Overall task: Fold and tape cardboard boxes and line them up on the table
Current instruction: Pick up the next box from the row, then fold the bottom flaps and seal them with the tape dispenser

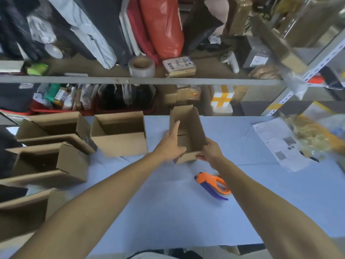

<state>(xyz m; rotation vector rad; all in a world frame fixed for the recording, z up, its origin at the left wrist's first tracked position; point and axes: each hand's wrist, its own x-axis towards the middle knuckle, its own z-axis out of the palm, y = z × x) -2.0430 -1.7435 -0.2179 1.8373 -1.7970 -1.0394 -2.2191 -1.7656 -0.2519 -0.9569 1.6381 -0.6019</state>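
Observation:
A small open cardboard box (190,128) sits between my hands near the middle of the blue-covered table (168,212), its opening facing me. My left hand (170,144) lies against its left wall with fingers stretched up along the flap. My right hand (211,153) grips the box's near right corner. To the left stands another folded box (119,141), open on top. Further left lie several more open boxes (50,161) in a column. An orange and blue tape dispenser (212,185) lies on the table just below my right wrist.
A metal shelf rail (130,80) runs across behind the table, carrying a tape roll (141,66), bags and parcels. Printed paper sheets (280,143) and a clear plastic bag (317,135) lie at the table's right. Red bins with goods stand under the shelf.

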